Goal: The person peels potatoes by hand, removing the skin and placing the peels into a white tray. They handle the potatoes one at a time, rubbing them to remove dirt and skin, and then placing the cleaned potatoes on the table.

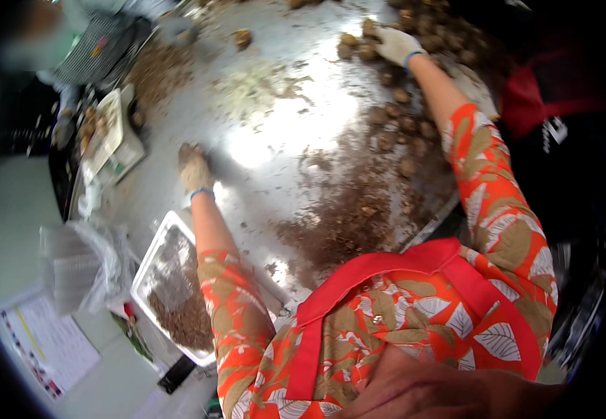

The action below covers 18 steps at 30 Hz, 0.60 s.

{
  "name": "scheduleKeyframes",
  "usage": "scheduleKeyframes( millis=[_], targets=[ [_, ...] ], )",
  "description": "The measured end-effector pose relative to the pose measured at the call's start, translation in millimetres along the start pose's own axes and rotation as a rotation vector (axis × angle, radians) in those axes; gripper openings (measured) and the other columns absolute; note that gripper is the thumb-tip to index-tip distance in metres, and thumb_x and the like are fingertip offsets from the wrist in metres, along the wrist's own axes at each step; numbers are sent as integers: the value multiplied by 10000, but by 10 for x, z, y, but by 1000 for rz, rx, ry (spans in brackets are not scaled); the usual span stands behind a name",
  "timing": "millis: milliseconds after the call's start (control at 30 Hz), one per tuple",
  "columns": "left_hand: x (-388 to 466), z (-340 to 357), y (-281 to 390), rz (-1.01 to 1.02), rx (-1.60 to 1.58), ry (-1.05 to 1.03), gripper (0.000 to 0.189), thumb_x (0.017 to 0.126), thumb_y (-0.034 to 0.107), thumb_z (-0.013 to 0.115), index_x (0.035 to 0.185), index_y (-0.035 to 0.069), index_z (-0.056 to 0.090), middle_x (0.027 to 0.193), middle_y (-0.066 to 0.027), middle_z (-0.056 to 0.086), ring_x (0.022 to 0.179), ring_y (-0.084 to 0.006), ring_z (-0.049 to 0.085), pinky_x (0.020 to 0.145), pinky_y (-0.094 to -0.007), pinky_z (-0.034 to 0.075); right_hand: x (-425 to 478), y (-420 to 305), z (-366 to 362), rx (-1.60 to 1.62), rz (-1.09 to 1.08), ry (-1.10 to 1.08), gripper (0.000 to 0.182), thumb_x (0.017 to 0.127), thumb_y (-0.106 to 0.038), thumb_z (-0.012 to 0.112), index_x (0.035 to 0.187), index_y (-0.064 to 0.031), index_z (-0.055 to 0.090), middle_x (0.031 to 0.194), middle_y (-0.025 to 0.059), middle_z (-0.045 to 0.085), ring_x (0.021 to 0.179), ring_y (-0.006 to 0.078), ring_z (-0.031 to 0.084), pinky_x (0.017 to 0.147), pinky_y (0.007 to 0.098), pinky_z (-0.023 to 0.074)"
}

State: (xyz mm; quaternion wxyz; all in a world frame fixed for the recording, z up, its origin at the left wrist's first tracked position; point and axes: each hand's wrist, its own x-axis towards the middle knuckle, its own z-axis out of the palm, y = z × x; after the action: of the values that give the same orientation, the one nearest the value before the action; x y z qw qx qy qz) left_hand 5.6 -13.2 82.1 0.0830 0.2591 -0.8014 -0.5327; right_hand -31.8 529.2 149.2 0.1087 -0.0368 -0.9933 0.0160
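My right hand (398, 47), in a pale knit glove, reaches to the far side of the metal table (276, 194). Its fingertips touch a small group of round brown lumps (349, 41), perhaps tubers or mushrooms; whether they grip one is not clear. My left hand (195, 170), in a soiled glove, is low over the table's left part. Something dark brown shows at its fingers, either a lump or dirt on the glove. Nearer to me than that hand is a white plastic bin (140, 285) with brown crumbs inside, partly hidden by my left forearm.
A large heap of brown lumps (439, 39) lies at the far right, with loose ones along the right side. Dark crumbs (342, 225) cover the near table. Across the table, a co-worker (96, 47) stands by a pale tray (124, 141). Clear plastic packaging (80, 267) is at left.
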Motion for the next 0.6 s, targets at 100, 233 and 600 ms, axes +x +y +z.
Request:
scheduleKeyframes(
  millis=[100,233,600],
  targets=[
    [317,81,-129,458,73,180,339,982,324,459,970,42,646,996,-135,690,968,-297,630,840,-419,468,104,201,117,68,-27,35,381,881,-168,500,1241,-176,626,1093,196,684,1006,389,655,875,470,525],
    [-269,210,371,573,66,140,196,914,128,610,1080,28,635,1136,-161,663,1143,-305,598,1023,-365,454,91,428,166,47,78,25,473,874,-130,505,1342,-185,549,1253,197,620,1100,384,613,926,472,501],
    [-1868,676,337,522,-116,-339,285,947,168,602,1163,-9,655,1039,-138,702,1001,-238,668,877,-349,546,-345,-240,179,393,30,225,421,882,-250,651,1290,-159,598,1202,202,642,1109,372,608,926,428,492]
  ],
)
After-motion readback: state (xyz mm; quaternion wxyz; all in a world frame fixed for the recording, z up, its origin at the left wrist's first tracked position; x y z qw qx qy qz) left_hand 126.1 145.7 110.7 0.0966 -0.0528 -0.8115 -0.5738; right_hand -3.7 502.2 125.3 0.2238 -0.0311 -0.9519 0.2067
